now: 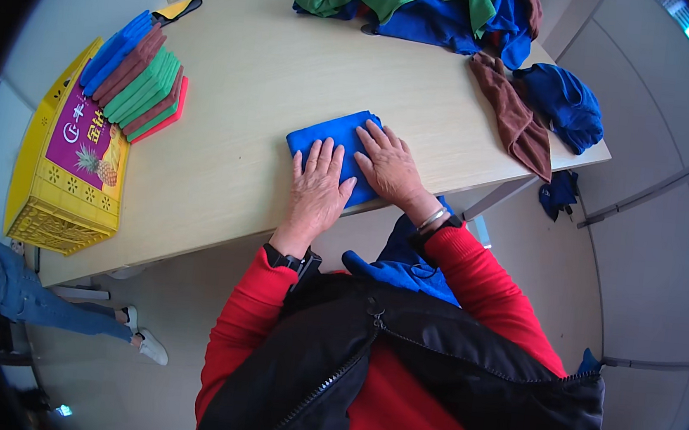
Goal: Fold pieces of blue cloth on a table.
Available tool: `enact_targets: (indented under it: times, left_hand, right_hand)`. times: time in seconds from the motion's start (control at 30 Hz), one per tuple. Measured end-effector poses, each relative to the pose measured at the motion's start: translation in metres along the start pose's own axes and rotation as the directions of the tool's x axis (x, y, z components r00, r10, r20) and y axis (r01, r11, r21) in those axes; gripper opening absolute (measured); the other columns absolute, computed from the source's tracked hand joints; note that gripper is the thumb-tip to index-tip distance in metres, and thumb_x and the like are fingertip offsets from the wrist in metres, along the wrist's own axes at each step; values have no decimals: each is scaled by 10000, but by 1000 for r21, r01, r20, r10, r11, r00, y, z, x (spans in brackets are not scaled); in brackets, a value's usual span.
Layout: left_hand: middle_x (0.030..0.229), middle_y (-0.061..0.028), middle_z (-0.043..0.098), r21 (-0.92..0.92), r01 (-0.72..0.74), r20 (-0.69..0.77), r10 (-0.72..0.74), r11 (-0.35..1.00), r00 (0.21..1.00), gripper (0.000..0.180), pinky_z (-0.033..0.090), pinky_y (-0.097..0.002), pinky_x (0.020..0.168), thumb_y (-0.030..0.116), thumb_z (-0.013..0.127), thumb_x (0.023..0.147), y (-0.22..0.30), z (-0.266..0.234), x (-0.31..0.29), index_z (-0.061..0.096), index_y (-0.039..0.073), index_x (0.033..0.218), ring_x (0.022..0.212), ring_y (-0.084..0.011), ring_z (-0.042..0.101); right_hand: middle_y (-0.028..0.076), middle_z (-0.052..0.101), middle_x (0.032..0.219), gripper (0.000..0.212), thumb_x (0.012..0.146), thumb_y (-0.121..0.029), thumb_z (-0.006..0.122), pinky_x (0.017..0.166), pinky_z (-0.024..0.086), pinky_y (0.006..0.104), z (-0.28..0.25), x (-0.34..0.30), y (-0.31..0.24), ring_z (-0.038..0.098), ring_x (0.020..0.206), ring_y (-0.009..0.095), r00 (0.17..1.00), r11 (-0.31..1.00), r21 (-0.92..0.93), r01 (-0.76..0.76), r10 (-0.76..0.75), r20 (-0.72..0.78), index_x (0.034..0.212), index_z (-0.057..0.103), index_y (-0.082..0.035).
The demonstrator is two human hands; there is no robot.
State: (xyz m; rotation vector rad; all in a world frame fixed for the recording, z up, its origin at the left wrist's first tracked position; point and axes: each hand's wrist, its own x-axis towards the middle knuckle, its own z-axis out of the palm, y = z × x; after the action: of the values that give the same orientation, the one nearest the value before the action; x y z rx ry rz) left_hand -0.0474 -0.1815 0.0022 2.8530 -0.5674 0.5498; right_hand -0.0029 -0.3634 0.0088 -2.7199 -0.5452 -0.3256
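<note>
A folded blue cloth [326,134] lies near the front edge of the pale wooden table [267,75]. My left hand [316,186] presses flat on its near left part, fingers spread. My right hand [391,166] lies flat on its right part, fingers pointing toward the far left. Neither hand grips anything. More blue cloth [402,266] hangs in my lap below the table edge.
A row of folded blue, brown, green and red cloths [138,77] stands at the table's left. A yellow crate [63,163] sits beside it. A heap of unfolded green and blue cloths [415,2], a brown cloth [515,119] and a blue one [567,104] lie at the far right. Another person's legs [61,312] show at lower left.
</note>
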Motion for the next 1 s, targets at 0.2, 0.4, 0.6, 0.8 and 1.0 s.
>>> enact_targets:
  times: [0.2, 0.4, 0.6, 0.8, 1.0]
  left_hand:
    - [1569, -190, 383, -40, 41, 44, -39, 998, 998, 609, 207, -561, 1202, 401, 510, 1016, -2, -9, 3, 420, 37, 1497, 1471, -347, 323]
    - [1498, -203, 459, -100, 133, 54, -128, 986, 990, 564, 285, -525, 1168, 353, 520, 1011, -39, -21, 19, 446, 32, 1469, 1401, -361, 409]
    - [1345, -222, 569, -382, 209, 4, -224, 900, 974, 506, 437, -481, 1040, 252, 600, 970, -78, -6, 7, 496, 10, 1402, 1231, -388, 543]
    - [1303, -221, 609, -320, 387, 19, -403, 864, 915, 540, 477, -446, 1007, 239, 664, 932, -70, -23, -25, 517, 5, 1395, 1186, -376, 599]
    - [1291, -215, 618, -445, 542, 74, -574, 713, 816, 524, 498, -436, 974, 222, 689, 922, -51, -42, -53, 537, 14, 1379, 1128, -358, 635]
  right_hand:
    - [186, 407, 1548, 556, 983, -309, 565, 1141, 348, 468, -11, -30, -5, 431, 1376, 399, 989, 991, 136, 8, 12, -147, 1472, 456, -67]
    - [220, 504, 1423, 537, 909, -198, 674, 1023, 467, 453, -54, -90, -16, 565, 1215, 375, 959, 966, 174, -191, 222, -175, 1396, 515, -35]
    - [217, 593, 1282, 441, 877, -159, 677, 937, 528, 425, -38, -83, -4, 647, 1061, 372, 945, 752, 617, -232, 324, -40, 1295, 610, -34]
    - [240, 631, 1188, 393, 875, -179, 649, 946, 522, 434, -9, -19, 24, 627, 1081, 413, 969, 866, 488, -111, 204, -142, 1229, 640, -7]
    - [199, 572, 1356, 459, 915, -240, 657, 988, 505, 419, -5, 27, 1, 619, 1155, 371, 969, 917, 398, 37, 65, -240, 1326, 586, -48]
